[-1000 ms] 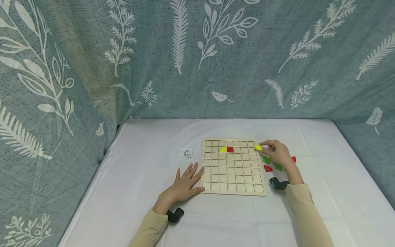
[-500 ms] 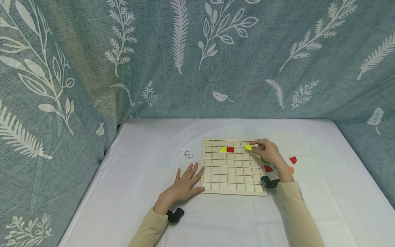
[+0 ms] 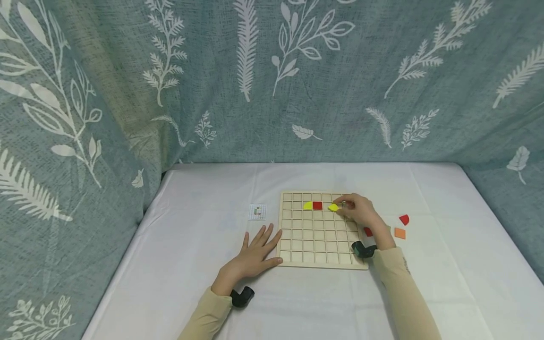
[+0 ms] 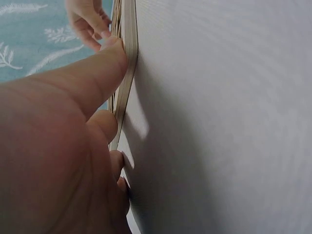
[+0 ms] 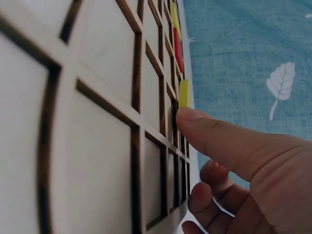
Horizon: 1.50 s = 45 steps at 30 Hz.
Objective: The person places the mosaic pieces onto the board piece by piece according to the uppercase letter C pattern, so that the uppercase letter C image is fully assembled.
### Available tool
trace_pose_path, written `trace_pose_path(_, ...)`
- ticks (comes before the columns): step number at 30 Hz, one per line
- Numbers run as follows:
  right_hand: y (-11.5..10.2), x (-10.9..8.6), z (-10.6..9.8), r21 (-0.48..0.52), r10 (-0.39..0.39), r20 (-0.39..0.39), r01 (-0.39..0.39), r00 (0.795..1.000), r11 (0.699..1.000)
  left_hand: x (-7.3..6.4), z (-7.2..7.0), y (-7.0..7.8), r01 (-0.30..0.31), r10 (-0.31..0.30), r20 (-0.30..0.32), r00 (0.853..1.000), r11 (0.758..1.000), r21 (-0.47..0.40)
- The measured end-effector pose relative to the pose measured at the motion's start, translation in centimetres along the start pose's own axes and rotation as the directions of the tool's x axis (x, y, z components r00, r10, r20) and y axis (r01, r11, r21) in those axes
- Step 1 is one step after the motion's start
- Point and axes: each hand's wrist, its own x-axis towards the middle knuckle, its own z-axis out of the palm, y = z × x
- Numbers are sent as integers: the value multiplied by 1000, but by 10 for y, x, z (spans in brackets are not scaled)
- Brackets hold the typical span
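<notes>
My right hand (image 3: 358, 209) pinches a yellow tile (image 3: 333, 208) between thumb and fingers, over the upper part of a wooden grid board (image 3: 308, 242). In the right wrist view the yellow tile (image 5: 184, 92) stands out from the thumb tip, close to the grid's ridges. Two tiles sit in the board's second row: a yellow quarter-round tile (image 3: 308, 206) and, right beside it, a red square tile (image 3: 317, 206). My left hand (image 3: 250, 257) lies with fingers spread at the board's left edge. Its thumb (image 4: 105, 68) touches that edge in the left wrist view.
A small card (image 3: 257, 212) printed with a grid pattern lies left of the board. Right of the board are a red rounded tile (image 3: 404, 219), an orange square tile (image 3: 400, 233) and another red tile (image 3: 368, 232), partly covered by my right arm. White cloth covers the table (image 3: 178, 226).
My right hand has carried the yellow tile leftward from the board's right edge to near the red square. The orange tile has come into sight. My left hand has stayed put.
</notes>
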Motion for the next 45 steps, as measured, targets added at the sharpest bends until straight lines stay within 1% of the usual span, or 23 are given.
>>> trace_pose_path(3,0,1,1,-13,-5,3,5,1000,1000,1,1,-1,0,0,-2,1000,1000,1)
trace_pose_path(8,0,2,3,-38,-45,-2,45,999,998,1,2,-1,5,-5,-3,1000,1000,1)
trace_pose_path(13,0,2,4,-33,-86,-12,86,996,996,1,2,0,8,-8,-8,1000,1000,-3)
trace_pose_path(16,0,2,5,-29,-97,-14,96,995,995,2,3,-1,7,-7,-7,1000,1000,-2)
trace_pose_path(22,0,2,7,-25,-92,-17,91,996,996,2,3,-1,3,-3,1,1000,1000,7)
trace_pose_path(28,1,2,8,-13,-90,-38,90,995,996,1,2,-1,-5,5,1,1000,1000,1)
trace_pose_path(31,1,2,8,-8,-87,-47,87,995,996,1,3,-1,0,0,5,1000,1000,7)
trace_pose_path(35,0,2,8,-10,-85,-51,85,995,996,0,2,0,-6,6,-1,1000,1000,0)
trace_pose_path(40,-5,-1,5,-33,-76,-55,74,996,997,-1,1,0,-25,24,-15,1000,1000,-13)
trace_pose_path(45,-9,-5,1,-74,-57,-73,52,996,996,0,1,-1,-18,18,-10,1000,1000,-1)
